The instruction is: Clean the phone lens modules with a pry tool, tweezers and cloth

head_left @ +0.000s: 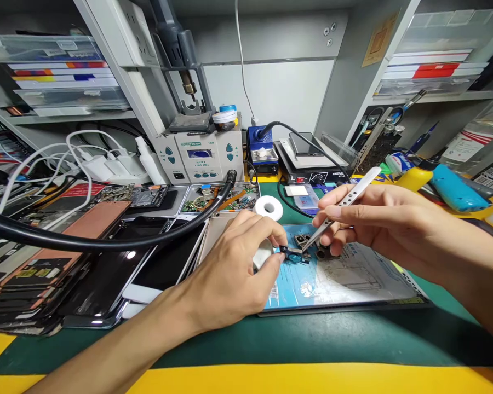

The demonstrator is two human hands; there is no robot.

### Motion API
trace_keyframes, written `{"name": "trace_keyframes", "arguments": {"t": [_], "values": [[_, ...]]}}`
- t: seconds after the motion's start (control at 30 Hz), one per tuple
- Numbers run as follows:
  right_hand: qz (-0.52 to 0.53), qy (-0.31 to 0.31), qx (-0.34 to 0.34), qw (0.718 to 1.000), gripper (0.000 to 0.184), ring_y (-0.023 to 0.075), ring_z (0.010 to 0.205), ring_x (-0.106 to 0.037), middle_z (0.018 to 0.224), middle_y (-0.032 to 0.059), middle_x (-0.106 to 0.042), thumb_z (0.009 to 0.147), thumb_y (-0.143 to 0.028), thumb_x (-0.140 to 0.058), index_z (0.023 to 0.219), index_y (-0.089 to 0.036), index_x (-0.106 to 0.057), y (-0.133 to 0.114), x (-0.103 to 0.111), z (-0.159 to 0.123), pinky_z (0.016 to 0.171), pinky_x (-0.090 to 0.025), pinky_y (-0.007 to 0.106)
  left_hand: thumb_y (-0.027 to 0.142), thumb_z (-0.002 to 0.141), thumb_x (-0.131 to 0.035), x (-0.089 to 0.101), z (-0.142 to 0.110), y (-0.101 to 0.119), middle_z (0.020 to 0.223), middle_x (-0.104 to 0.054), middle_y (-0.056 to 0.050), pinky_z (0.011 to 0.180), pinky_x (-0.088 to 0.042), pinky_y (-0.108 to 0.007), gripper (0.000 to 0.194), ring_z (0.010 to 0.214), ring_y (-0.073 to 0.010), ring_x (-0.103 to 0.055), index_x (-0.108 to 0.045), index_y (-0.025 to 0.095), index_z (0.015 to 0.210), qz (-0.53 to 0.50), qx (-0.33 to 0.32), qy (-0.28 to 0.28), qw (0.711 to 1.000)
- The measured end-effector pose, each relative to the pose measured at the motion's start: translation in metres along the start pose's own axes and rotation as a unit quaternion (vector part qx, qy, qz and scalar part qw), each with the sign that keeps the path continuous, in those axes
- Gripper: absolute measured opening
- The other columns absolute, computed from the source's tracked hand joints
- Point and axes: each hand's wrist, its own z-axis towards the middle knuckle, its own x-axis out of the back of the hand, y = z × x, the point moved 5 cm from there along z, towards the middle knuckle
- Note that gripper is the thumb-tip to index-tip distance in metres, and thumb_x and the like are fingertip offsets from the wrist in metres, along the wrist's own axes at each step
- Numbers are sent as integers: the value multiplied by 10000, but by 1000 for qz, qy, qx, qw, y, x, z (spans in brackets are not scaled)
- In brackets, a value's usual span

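My left hand pinches a small dark electronic part, which looks like a phone camera module, between thumb and forefinger. In my right hand is a pair of silver tweezers, slanting down to the left. Their tips are at the small part, seemingly touching it. Beside it, more camera modules lie on a blue and white sheet on a flat board. A white round object shows partly behind my left fingers.
Phones and stacked phone frames lie on the left. A black hose crosses from the hot-air station. Behind the sheet are a white ring-shaped roll and a tray of small parts. Bottles stand right.
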Motion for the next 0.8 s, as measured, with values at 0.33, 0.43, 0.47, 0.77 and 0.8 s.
{"name": "trace_keyframes", "arguments": {"t": [0.33, 0.43, 0.47, 0.77, 0.8], "values": [[-39, 9, 32, 999, 192, 155, 606, -686, 753, 34, -746, 747, -355, -896, 815, -198, -807, -5, -3, 0, 611, -604, 261, 62, 890, -596, -1, 0, 0, 965, -608, 5, 762, -441, -279, 175, 976, -173, -516, -568, 221, 959, 1, -10, 1, 1000], [-56, -7, 46, 997, 185, 177, 657, -712, 749, 24, -747, 763, -370, -886, 840, -217, -815, -5, -3, -2, 625, -596, 270, 66, 892, -596, -1, 1, 0, 966, -606, 3, 752, -438, -279, 171, 976, -174, -511, -573, 219, 966, 1, -9, 0, 1000], [-61, -12, 50, 997, 185, 181, 668, -717, 752, 21, -748, 769, -375, -884, 852, -224, -816, -4, -3, -3, 626, -591, 273, 66, 893, -595, -1, 1, 0, 965, -605, 5, 759, -436, -280, 170, 975, -172, -511, -573, 218, 966, 1, -11, 1, 1000], [-91, -34, 62, 993, 153, 162, 704, -706, 842, 17, -741, 840, -373, -830, 862, -226, -794, -5, -3, -2, 645, -559, 284, 58, 900, -596, 0, 1, 1, 960, -605, 17, 837, -410, -296, 169, 969, -158, -516, -572, 210, 971, 7, -24, 4, 1000], [-91, -35, 62, 993, 147, 159, 700, -702, 834, 16, -738, 844, -368, -826, 859, -226, -794, -5, -3, -2, 645, -558, 283, 57, 900, -594, 0, 1, 1, 962, -605, 16, 835, -412, -296, 171, 970, -159, -517, -573, 211, 972, 7, -23, 3, 1000]]}}
